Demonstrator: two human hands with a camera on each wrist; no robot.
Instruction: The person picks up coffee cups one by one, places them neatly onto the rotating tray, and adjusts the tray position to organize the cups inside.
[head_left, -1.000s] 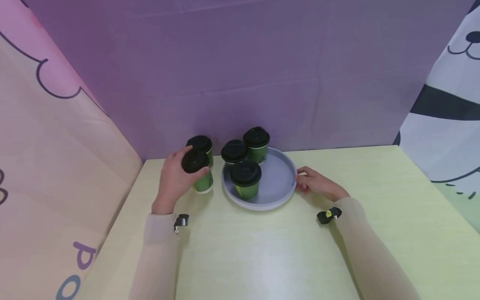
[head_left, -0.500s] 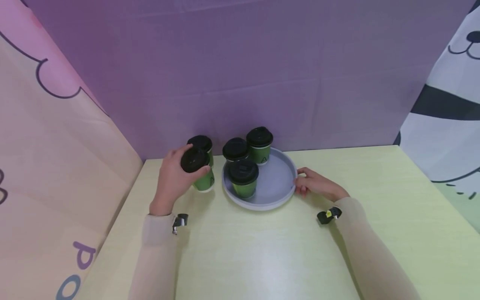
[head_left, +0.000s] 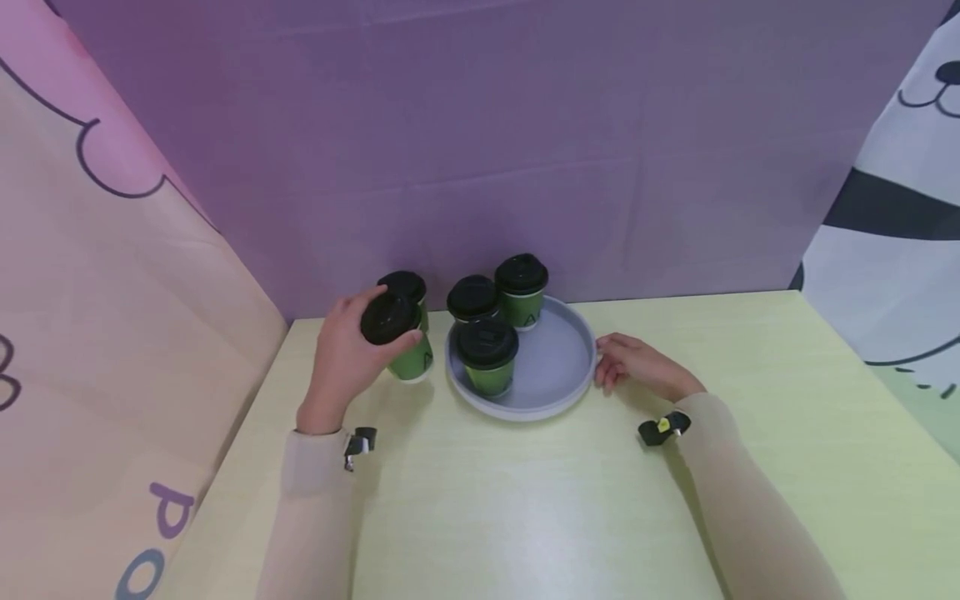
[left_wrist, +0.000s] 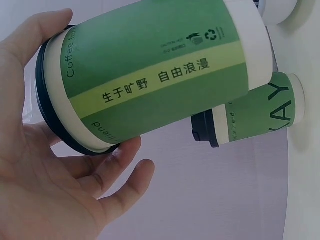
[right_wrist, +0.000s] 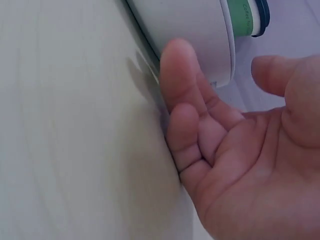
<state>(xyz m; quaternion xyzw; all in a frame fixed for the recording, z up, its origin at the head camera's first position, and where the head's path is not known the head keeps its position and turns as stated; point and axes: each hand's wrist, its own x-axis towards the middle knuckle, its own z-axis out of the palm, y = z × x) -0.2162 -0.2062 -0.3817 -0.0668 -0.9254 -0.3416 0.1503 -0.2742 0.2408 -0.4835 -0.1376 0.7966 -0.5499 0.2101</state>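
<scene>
One green cup (head_left: 412, 360), near upright, and the left hand (head_left: 345, 358) grips it round the lid (head_left: 389, 317), just off the left edge of the tray (head_left: 561, 358); right hand (head_left: 639, 367), loosely bent, holding nothing, lies farther away at the tray's right edge

Person, both hands bare: left hand (head_left: 347, 358), right hand (head_left: 641, 367). Long plain sleeves, pale beige with a pinkish cast, left sleeve (head_left: 311, 517) and right sleeve (head_left: 750, 492), both reaching the wrist, no print visible. Small black camera unit on each wrist: left unit (head_left: 364, 439) boxy with a silvery-white part, right unit (head_left: 651, 432) with a bright yellow spot; finer details too small to read.
</scene>
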